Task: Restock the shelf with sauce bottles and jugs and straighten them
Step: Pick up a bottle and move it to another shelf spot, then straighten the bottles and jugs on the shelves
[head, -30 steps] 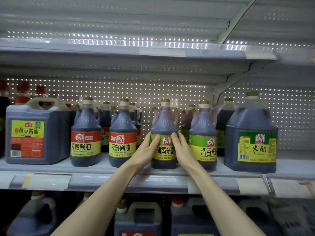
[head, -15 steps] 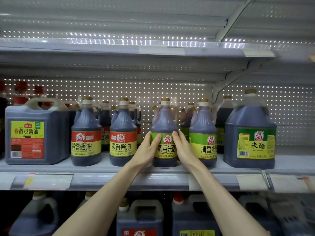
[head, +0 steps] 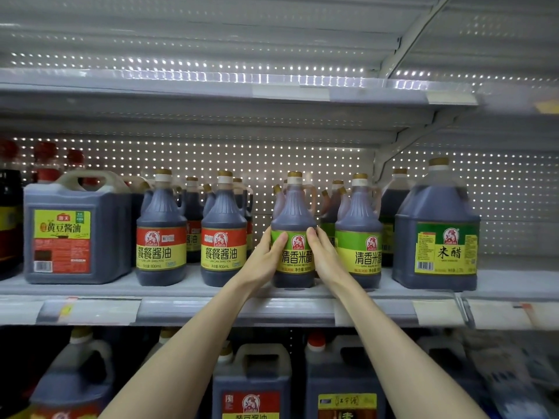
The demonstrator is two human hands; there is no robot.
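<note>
A dark rice vinegar bottle with a green and yellow label (head: 295,216) stands upright near the front edge of the middle shelf (head: 193,288). My left hand (head: 266,258) grips its left side and my right hand (head: 322,255) grips its right side, thumbs on the label. A matching green-label bottle (head: 358,237) stands just right of it. Two red-label soy sauce bottles (head: 161,237) (head: 223,237) stand to the left, with more bottles behind them.
A large soy sauce jug (head: 75,231) sits at the shelf's left and a large vinegar jug (head: 437,234) at its right. Bare shelf shows right of that jug. The lower shelf holds several big jugs (head: 252,382). An upper shelf (head: 211,86) hangs overhead.
Both hands stay on the green-label bottle; its label now faces slightly more to the front. The camera has shifted a little.
</note>
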